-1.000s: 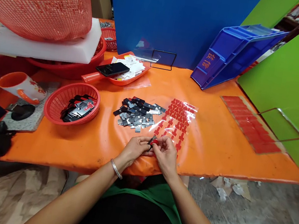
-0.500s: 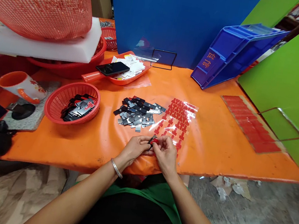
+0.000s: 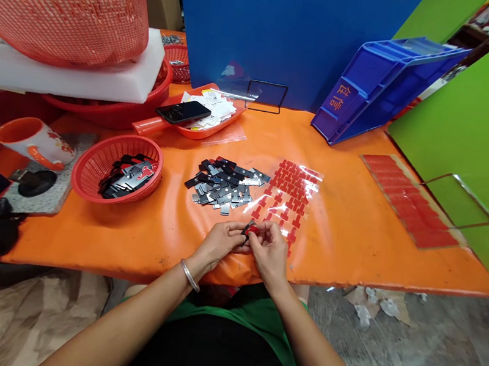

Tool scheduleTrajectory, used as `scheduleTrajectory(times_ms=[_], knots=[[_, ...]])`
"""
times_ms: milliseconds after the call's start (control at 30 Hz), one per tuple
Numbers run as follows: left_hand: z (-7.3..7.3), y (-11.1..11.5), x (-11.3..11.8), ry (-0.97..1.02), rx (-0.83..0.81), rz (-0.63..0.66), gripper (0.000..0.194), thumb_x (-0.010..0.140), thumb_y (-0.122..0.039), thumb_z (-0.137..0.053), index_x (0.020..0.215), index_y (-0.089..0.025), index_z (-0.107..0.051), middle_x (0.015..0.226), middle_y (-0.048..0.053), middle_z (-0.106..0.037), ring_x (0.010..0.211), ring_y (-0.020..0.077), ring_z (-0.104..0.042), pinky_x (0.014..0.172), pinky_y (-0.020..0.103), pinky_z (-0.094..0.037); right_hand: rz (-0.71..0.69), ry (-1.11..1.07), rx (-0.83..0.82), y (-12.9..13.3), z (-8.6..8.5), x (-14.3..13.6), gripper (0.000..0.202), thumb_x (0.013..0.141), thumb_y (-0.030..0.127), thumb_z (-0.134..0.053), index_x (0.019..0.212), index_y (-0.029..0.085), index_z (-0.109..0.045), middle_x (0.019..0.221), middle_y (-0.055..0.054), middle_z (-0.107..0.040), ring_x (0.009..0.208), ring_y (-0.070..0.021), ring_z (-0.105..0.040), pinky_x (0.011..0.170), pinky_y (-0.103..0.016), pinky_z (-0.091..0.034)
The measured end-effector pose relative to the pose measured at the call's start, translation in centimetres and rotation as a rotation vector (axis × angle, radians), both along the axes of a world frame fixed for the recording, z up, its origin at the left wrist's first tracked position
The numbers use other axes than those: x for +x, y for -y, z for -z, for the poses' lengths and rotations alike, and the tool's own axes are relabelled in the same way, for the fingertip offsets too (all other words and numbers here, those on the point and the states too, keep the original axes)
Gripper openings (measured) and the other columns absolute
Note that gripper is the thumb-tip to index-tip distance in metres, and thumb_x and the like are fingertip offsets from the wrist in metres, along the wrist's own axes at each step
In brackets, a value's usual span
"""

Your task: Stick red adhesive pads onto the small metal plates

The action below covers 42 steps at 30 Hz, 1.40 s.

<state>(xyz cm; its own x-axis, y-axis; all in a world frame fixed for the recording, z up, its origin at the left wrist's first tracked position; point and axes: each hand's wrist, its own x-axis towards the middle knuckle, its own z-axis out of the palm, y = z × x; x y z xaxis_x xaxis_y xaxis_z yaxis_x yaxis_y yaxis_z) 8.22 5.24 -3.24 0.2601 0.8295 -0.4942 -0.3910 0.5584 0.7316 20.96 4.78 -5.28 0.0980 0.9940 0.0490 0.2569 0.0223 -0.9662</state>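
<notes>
Close to the table's front edge, my left hand [image 3: 222,242] is closed on a small black-and-grey metal piece [image 3: 247,227]. My right hand [image 3: 271,253] pinches a red sticker [image 3: 253,229] against that piece; the fingers hide part of both. Just beyond my hands lies a clear sheet of red T-shaped stickers [image 3: 289,197], with gaps in its lower half. Left of the sheet is a loose pile of flat black and grey metal pieces [image 3: 224,183]. Farther left, a red mesh basket [image 3: 82,179] holds similar pieces, some showing red on them.
An orange scoop [image 3: 231,120] holds white paper slips and a black phone [image 3: 184,112]. A mug [image 3: 34,140] stands at the left near stacked red baskets [image 3: 66,19]. A blue bin [image 3: 356,89] leans at the back right. A red sticker sheet [image 3: 411,200] lies at the right.
My hands stay in nearly the same place, fingers still together on the metal piece and sticker. The whole view has shifted very slightly.
</notes>
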Motion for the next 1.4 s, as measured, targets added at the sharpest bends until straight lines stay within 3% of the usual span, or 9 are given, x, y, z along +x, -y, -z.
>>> scheduleTrajectory(times_ms=[267,567,767,933,1400], knots=[[-0.3,0.2,0.6,-0.053,-0.010,-0.052,0.020,0.073,-0.009,-0.066,0.093,-0.008,-0.066,0.083,0.009,-0.072,0.070,0.0152,-0.069,0.073,0.027,-0.056,0.005,0.035,0.004,0.2,-0.5,-0.2,0.010,0.077,0.026,-0.058,0.082,0.021,-0.051,0.068,0.002,-0.055,0.051,-0.0107,-0.046,0.047,-0.023,-0.040],[-0.4,0.1,1.2,-0.091,-0.036,-0.118,0.014,0.074,-0.010,-0.066,0.089,-0.009,-0.067,0.076,0.008,-0.072,0.063,0.0149,-0.068,0.069,0.028,-0.057,-0.007,0.148,0.105,0.9,-0.6,-0.1,0.007,0.085,0.028,-0.053,0.087,0.022,-0.055,0.079,-0.002,-0.061,0.065,-0.0155,-0.058,0.059,-0.028,-0.048],[-0.7,0.1,1.0,-0.080,-0.054,-0.108,0.013,0.074,-0.005,-0.063,0.086,-0.008,-0.067,0.070,0.006,-0.071,0.061,0.0131,-0.068,0.064,0.023,-0.056,0.070,0.198,0.190,0.2,-0.7,0.0,0.008,0.084,0.026,-0.054,0.083,0.020,-0.058,0.107,-0.009,-0.051,0.067,-0.0129,-0.055,0.060,-0.029,-0.049],[-0.9,0.0,0.9,-0.094,-0.062,-0.079,0.014,0.075,-0.003,-0.061,0.087,-0.007,-0.066,0.067,0.006,-0.070,0.058,0.0128,-0.067,0.062,0.022,-0.056,0.062,0.145,0.133,-0.7,-0.9,0.4,0.006,0.080,0.025,-0.058,0.076,0.020,-0.057,0.090,-0.006,-0.054,0.072,-0.0160,-0.054,0.060,-0.029,-0.048],[-0.6,0.0,0.7,-0.084,-0.048,-0.057,0.014,0.075,-0.003,-0.061,0.087,-0.007,-0.066,0.066,0.007,-0.070,0.059,0.0143,-0.068,0.063,0.023,-0.057,0.066,0.149,0.066,-1.1,-0.8,0.4,0.008,0.077,0.024,-0.058,0.072,0.019,-0.056,0.075,-0.001,-0.055,0.063,-0.0134,-0.052,0.059,-0.027,-0.044]])
